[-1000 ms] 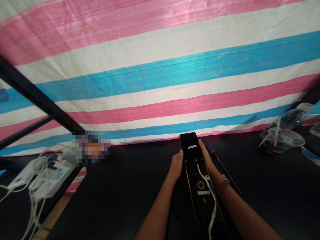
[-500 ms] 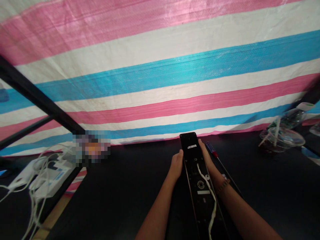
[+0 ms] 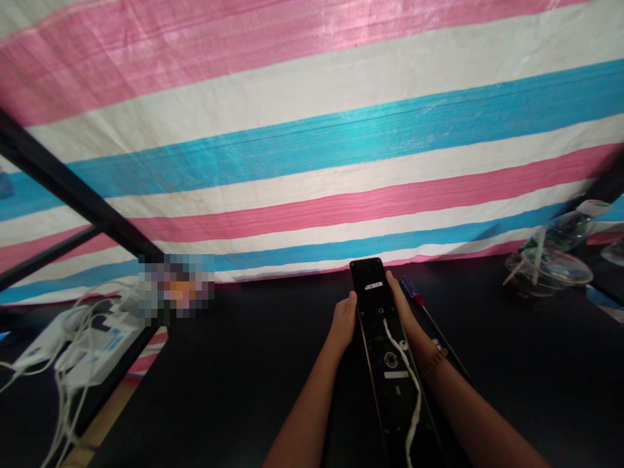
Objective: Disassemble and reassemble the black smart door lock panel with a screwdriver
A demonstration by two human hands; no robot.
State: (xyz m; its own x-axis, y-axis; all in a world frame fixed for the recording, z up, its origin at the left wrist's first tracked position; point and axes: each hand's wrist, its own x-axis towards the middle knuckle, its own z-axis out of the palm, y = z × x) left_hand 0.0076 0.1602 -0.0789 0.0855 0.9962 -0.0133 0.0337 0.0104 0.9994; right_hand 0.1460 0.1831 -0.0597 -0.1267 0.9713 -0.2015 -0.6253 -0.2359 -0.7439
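Note:
A long black panel [image 3: 373,325], which looks like the back of an electronic door lock plate, is held between my two hands, its far end tilted up. A white wrapped cable [image 3: 413,383] runs down its face, past a round fitting [image 3: 390,359] and white labels. My left hand [image 3: 345,318] grips the left edge with the thumb along the side. On the right edge, my right hand [image 3: 400,302] is closed around the panel. The fingers of both hands are mostly hidden behind it. Just right of my right hand lies a screwdriver [image 3: 413,292] with a blue and red handle.
The black table [image 3: 234,370] meets a striped plastic sheet [image 3: 312,156] at the back. At the right stand a clear plastic cup [image 3: 556,268] with a straw and a clear bottle [image 3: 572,227]. White cables [image 3: 73,364] and white boxes [image 3: 104,351] lie left, beside a black metal frame [image 3: 63,185].

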